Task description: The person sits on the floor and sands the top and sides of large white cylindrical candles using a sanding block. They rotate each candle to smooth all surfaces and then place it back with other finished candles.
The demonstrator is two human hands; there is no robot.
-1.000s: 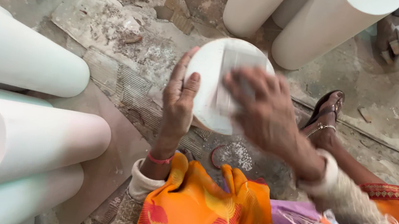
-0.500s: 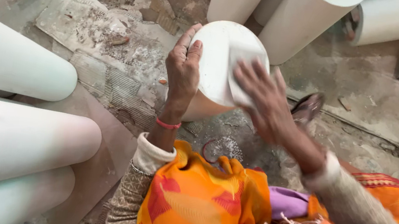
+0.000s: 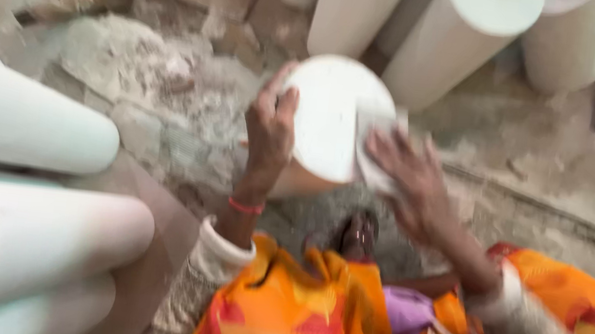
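A white cylinder (image 3: 329, 122) stands tilted on the dusty stone floor (image 3: 135, 89), its round top face turned toward the camera, right in front of the person's knees. The left hand (image 3: 271, 123) grips its left rim, fingers curled over the edge and thumb on the face. The right hand (image 3: 408, 176) lies with fingers spread flat, pressing a pale sheet (image 3: 374, 150) against the right part of the face; the picture is blurred there. More white cylinders (image 3: 469, 37) stand upright behind, and others lie stacked on their sides at the left (image 3: 26, 121). No labels or signs show on them. Compared with half a second ago, the right hand sits lower on the face and the view has shifted nearer.
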